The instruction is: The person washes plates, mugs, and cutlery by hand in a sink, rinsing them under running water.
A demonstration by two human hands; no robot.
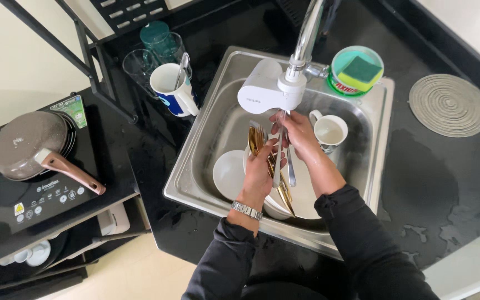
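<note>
Nearest to us, two dark sleeves reach over the front rim of a steel sink (195,166) set in a wet black worktop (434,183). Our left hand (259,172), a metal watch (246,210) at its wrist, is clamped round a bundle of gold-coloured cutlery (258,141), the tines fanning upward and the handles slanting down toward us over the basin. Our right hand (298,133) is closed on a single silver utensil (278,158), held just beside the gold bundle and directly under the tap (306,39); which kind of utensil it is we cannot tell. Under both hands we list a white plate (306,194) and, to its left, a white bowl (228,173), both lying in the sink. A white mug (330,132) stands in the basin just beyond the right hand. Above the hands we note the white filter unit (262,91) fixed to the tap. Further back, on the sink's far corner, a round tub (356,69) carries a green and yellow sponge. On the worktop to the left stand a white and blue mug (172,89) with a spoon in it and clear glasses (140,65). Far right lies a round ribbed mat (449,104); far left, a lidded pan (29,143) sits on a black hob (45,194).
</note>
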